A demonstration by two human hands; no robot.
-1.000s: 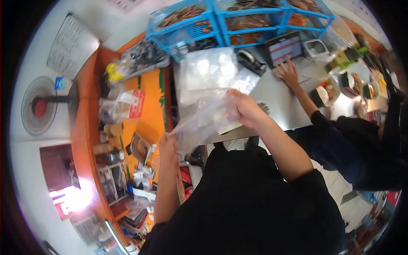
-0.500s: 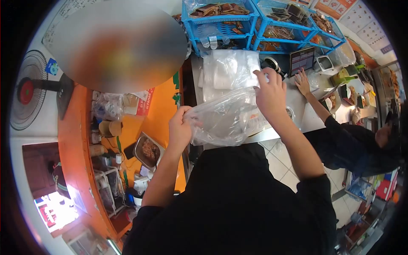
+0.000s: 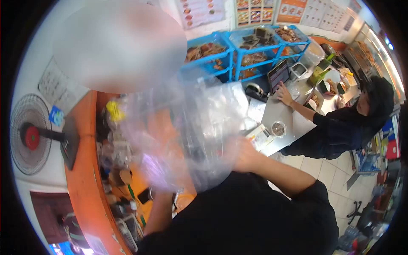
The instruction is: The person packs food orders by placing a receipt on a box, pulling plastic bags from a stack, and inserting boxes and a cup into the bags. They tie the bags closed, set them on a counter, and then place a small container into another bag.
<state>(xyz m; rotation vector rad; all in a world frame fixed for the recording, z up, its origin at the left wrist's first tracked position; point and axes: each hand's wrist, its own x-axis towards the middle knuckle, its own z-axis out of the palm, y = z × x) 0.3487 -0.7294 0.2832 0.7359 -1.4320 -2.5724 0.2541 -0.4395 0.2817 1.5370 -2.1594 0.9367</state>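
A large clear plastic bag (image 3: pixel 187 136), blurred by motion, spreads out in front of my chest. My right hand (image 3: pixel 242 155) grips its lower right side, with the fingers partly blurred. On the other side, my left hand (image 3: pixel 163 180) is hidden behind the bag's lower left part, and only the forearm shows plainly. Behind the bag, a stack of clear plastic bags (image 3: pixel 227 102) lies on the metal counter (image 3: pixel 278 119).
Blue stacked baskets (image 3: pixel 238 55) with packets stand behind the counter. A co-worker (image 3: pixel 340 131) at the right touches a tablet (image 3: pixel 279 76). A round clear container (image 3: pixel 279 128) is on the counter. A fan (image 3: pixel 32 136) stands left of the orange ledge (image 3: pixel 85 170).
The bag has moved left and up and looks fuller. My right hand has shifted left and lower; my left hand has gone behind the plastic. The view has turned.
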